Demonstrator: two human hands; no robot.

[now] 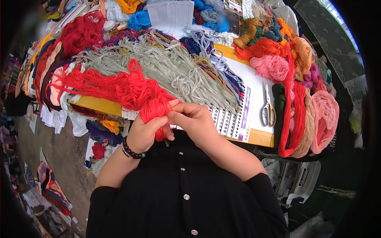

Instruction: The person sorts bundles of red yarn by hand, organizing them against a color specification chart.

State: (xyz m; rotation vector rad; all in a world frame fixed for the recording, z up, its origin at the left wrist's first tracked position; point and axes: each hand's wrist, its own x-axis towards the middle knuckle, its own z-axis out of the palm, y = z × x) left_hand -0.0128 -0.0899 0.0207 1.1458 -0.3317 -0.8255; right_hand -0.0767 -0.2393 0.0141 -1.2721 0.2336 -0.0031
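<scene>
A bundle of bright red thread [154, 108] is gripped in my left hand [145, 133], which wears a dark beaded bracelet. My right hand [194, 119] touches it from the right, thumb and forefinger pinched on the red thread beside my left fingertips. Loose red strands [99, 85] trail from the bundle to the left over the table. Behind my hands lies a broad spread of grey-green thread [158, 67], its right end at a white card with punched holes [226, 123]. What my curled left fingers hold underneath is partly hidden.
Scissors [268, 111] with yellow and grey handles lie on white sheets at the right. Past them are red, tan and pink skeins [325, 119]. A yellow wooden edge [258, 137] runs along the front. A printed sheet [171, 16] and dark red thread [83, 33] lie farther back.
</scene>
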